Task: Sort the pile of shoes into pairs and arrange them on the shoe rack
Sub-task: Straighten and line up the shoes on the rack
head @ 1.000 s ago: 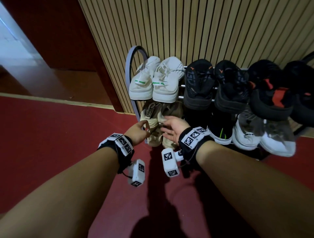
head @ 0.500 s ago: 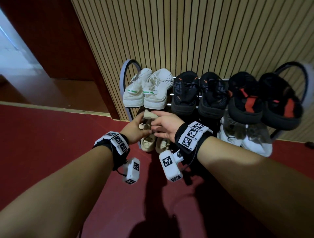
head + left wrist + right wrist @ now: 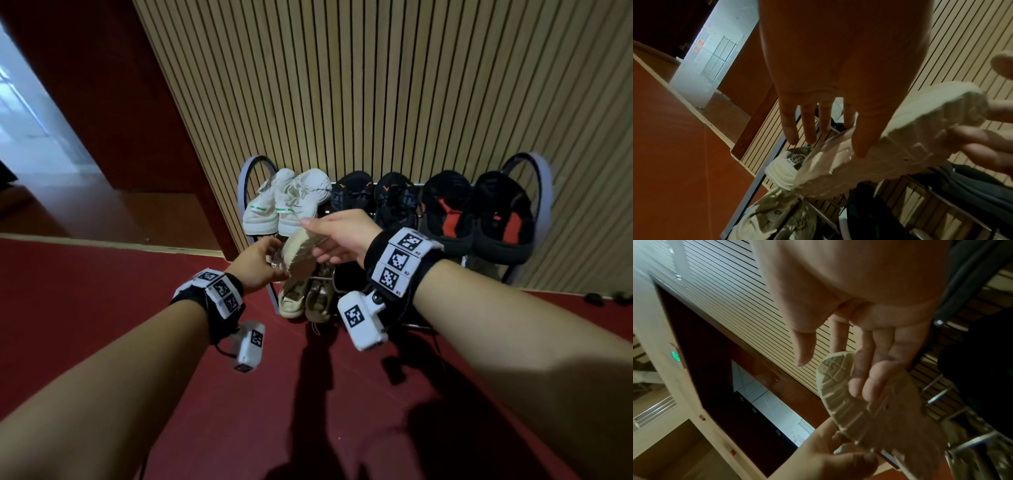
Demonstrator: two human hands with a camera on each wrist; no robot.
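A beige shoe (image 3: 301, 255) is lifted in front of the rack's left end, its ribbed sole (image 3: 846, 404) turned toward me. My left hand (image 3: 258, 265) grips its heel end, with the thumb lying across the side (image 3: 865, 129). Holding the toe end is my right hand (image 3: 342, 236): fingers on the sole, thumb sticking out. Other beige shoes (image 3: 291, 301) lie below on the lower shelf. The top shelf of the shoe rack (image 3: 249, 171) carries a white pair (image 3: 284, 205), a black pair with orange marks (image 3: 373, 198) and a black-and-red pair (image 3: 479, 212).
A slatted wooden wall (image 3: 376, 85) stands right behind the rack. Red carpet (image 3: 102, 291) covers the floor in front. My right wrist hides most of the lower shelf's middle; a pale shoe (image 3: 479, 267) shows at its right. A doorway (image 3: 51, 154) opens at the left.
Both hands have raised a beige shoe from the lower left shelf to top-shelf height and turned its sole up. The head view has pulled back, showing the whole rack.
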